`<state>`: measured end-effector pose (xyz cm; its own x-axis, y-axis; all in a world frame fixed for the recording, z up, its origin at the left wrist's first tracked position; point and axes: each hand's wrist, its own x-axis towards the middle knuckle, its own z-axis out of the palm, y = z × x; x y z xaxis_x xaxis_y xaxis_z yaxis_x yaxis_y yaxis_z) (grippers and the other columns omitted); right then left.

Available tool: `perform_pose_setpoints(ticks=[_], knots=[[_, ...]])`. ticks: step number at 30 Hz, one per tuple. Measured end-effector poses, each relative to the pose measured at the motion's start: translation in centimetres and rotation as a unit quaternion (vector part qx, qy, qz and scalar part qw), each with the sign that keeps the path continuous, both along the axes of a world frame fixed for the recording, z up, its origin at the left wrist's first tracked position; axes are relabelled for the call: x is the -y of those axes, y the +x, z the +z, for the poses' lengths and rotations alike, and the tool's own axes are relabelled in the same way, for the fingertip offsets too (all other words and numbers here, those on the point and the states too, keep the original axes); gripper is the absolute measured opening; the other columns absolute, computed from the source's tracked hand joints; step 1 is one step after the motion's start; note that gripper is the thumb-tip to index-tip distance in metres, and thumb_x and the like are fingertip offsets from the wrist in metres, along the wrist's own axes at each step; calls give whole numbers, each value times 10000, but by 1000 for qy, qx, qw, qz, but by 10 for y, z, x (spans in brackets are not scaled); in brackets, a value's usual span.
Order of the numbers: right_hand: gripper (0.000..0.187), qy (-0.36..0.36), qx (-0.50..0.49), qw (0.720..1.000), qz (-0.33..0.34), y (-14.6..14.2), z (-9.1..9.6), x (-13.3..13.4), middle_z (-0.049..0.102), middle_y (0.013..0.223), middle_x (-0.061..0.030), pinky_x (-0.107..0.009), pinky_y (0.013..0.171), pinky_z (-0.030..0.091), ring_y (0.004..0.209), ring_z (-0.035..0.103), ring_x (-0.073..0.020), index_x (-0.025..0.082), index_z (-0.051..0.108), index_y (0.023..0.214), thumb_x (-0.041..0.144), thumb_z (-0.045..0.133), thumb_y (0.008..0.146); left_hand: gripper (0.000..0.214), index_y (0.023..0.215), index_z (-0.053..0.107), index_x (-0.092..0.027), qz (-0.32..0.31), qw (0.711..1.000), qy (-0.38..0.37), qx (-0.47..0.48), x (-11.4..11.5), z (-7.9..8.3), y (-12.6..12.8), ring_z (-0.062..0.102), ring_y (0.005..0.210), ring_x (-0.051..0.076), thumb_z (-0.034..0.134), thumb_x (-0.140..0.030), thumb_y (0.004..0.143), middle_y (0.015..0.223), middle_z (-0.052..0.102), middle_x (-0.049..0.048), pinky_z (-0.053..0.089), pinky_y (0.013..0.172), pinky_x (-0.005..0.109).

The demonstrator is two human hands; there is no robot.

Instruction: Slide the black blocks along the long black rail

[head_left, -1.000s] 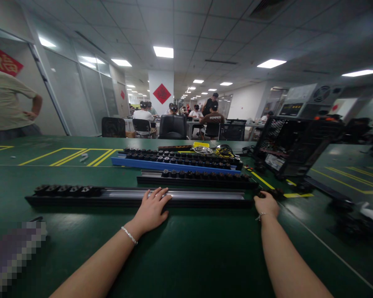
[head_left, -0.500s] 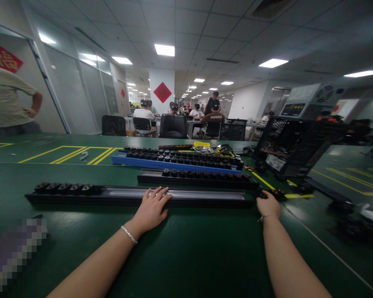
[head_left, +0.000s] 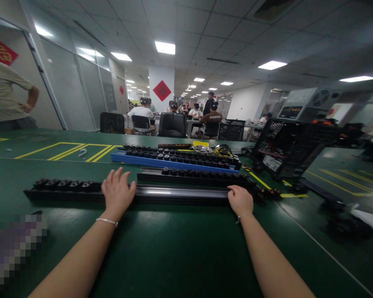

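Observation:
A long black rail (head_left: 183,194) with a shiny inner channel lies across the green table in front of me. Several small black round parts (head_left: 64,185) sit in a row in its left stretch. My left hand (head_left: 118,191) is open, its fingers spread over the rail just right of that row. At the rail's right end, the fingers of my right hand (head_left: 240,200) are curled down together; whatever they hold is hidden. More small dark parts (head_left: 269,193) lie on the table to the right of that hand.
Behind the rail are a shorter black rail (head_left: 192,176) and a blue rail (head_left: 174,162), both carrying rows of black parts. An open computer case (head_left: 286,145) stands at right. Yellow tape (head_left: 71,151) marks the table. People sit at tables farther back; a person (head_left: 9,93) stands at left.
My left hand has moved left along the rail towards the row of parts. My right hand has shifted left from the loose dark parts onto the rail's right end.

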<state>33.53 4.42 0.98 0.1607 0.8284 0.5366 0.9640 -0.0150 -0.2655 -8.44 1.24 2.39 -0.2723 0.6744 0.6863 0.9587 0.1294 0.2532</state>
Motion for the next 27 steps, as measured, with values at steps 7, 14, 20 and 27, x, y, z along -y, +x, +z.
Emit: perform_pose_setpoints(ticks=[7, 14, 20, 27], knots=[[388, -60, -19, 995, -79, -9, 1, 8, 620, 1177, -5, -433, 1015, 260, 1129, 475, -200, 277, 661, 1056, 235, 362, 812, 610, 1321, 410, -99, 173, 968, -68, 172, 3, -8, -49, 168, 1361, 383, 398, -437, 813, 1468, 258, 208, 184, 1049, 616], [433, -102, -37, 990, -91, -12, 1, 14, 530, 1308, 17, -453, 1025, 253, 1222, 384, -204, 326, 617, 1156, 269, 318, 847, 553, 1215, 529, -136, 158, 968, -100, 167, 4, -7, -53, 207, 1338, 391, 451, -448, 766, 1457, 271, 193, 267, 1033, 544], [437, -102, -13, 988, -118, -10, -2, 11, 478, 1354, -21, -502, 1019, 261, 1284, 309, -271, 336, 601, 1196, 299, 325, 860, 551, 1221, 524, -126, 160, 967, -100, 173, 4, -5, -47, 255, 1307, 409, 442, -433, 771, 1440, 282, 187, 276, 1029, 539], [431, -113, -30, 986, -116, -11, 1, 11, 495, 1330, -14, -486, 981, 333, 1237, 369, -258, 351, 600, 1189, 298, 338, 851, 529, 1189, 534, -137, 164, 967, -93, 170, 4, -5, -48, 310, 1265, 406, 434, -441, 769, 1420, 315, 193, 303, 988, 565]])
